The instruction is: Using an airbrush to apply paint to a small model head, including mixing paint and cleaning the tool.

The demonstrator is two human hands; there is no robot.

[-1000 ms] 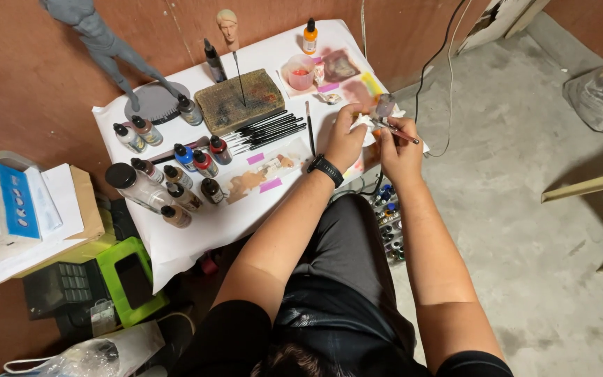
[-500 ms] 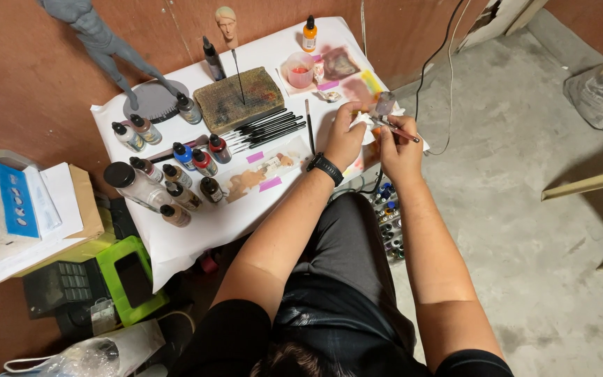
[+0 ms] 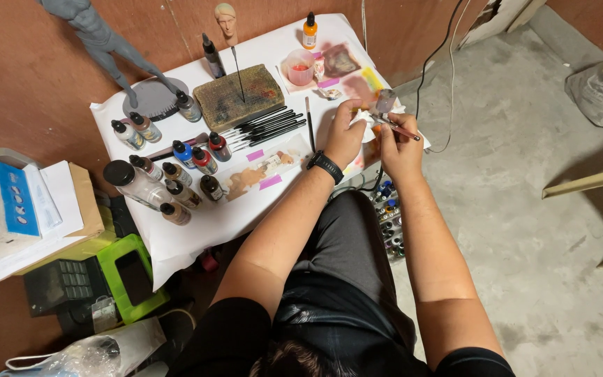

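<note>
An airbrush [image 3: 393, 126] is gripped in the closed right hand [image 3: 400, 143], its cup end pressed into a white tissue [image 3: 366, 119] that is pinched in the closed left hand [image 3: 343, 136]. Both are held over the white-covered table [image 3: 197, 223] at its 3 o'clock edge. The step in hand is judged to be wiping the tool's tip clean. A gentle, steady turn against the tissue would be called for next. A row of brushes [image 3: 263, 129] lies at 9 o'clock of the hands, with paint bottles [image 3: 176, 174] farther out.
</note>
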